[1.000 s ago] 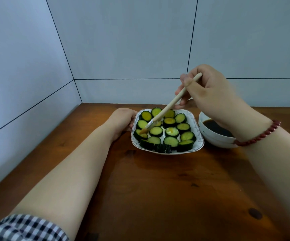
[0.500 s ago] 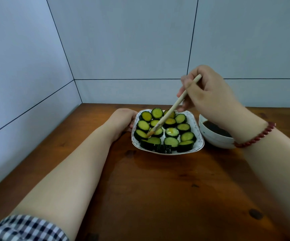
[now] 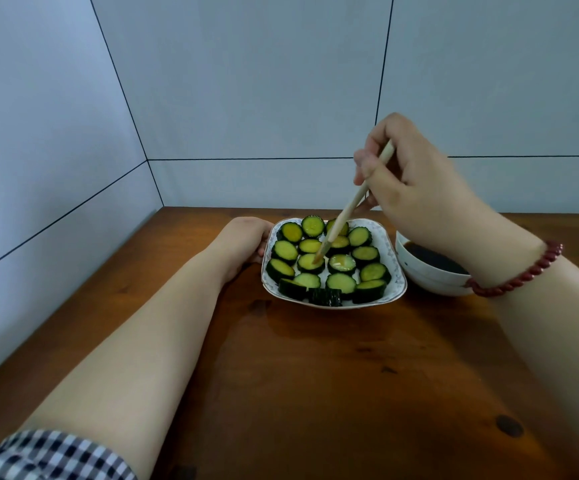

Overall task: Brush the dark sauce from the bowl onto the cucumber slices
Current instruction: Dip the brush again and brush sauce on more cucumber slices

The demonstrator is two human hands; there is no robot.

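Head view: your right hand [image 3: 416, 188] is up above the plate's [image 3: 398, 276] 1 o'clock corner, fingers curled and pinching the brush [image 3: 350, 206] near its top end. The brush slants down toward 7 o'clock, and its bristle tip touches a cucumber slice [image 3: 307, 264] just left of the plate's middle. That tip looks amber with sauce [image 3: 433, 260].

Your left hand [image 3: 243, 242] is at the plate's 9 o'clock edge, knuckles toward you, fingers curled against the rim and holding it. The fingertips themselves are hidden behind the hand.

The slices [image 3: 341, 282] fill the plate in rough rows, cut faces up, packed touching one another. One dark piece at 6 o'clock lies skin side out against the front rim. Several slices toward 12 o'clock look yellower than the front row, and the one just right of the tip shows a wet glint.

The bowl [image 3: 426, 279] sits at the plate's 3 o'clock, just beside it, with dark sauce inside. Your right wrist covers its right part, and a red bead bracelet [image 3: 516, 271] rings that wrist.

Everything stands on a brown wooden table [image 3: 316, 375] set into a corner of pale tiled wall [image 3: 246, 81]. A checked sleeve [image 3: 38, 455] shows at the frame's 7 o'clock.
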